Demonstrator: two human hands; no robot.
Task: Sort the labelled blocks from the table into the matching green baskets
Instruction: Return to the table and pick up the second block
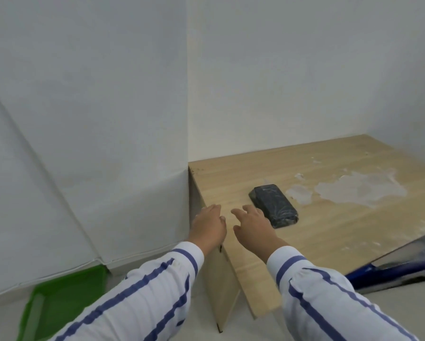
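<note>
One dark, shiny wrapped block (273, 205) lies flat on the light wooden table (329, 217), near its left end. My right hand (253, 225) hovers just left of the block, fingers spread and empty, its knuckles close to the block's near corner. My left hand (209, 225) is over the table's left edge, also empty with fingers loosely apart. A green basket (59, 301) stands on the floor at the lower left, partly cut off by the frame; I cannot read any label on it or on the block.
White walls close in behind and to the left of the table. Whitish smears (354, 188) mark the tabletop on the right. A blue and grey object (403, 264) lies at the table's right front edge. Pale floor lies below.
</note>
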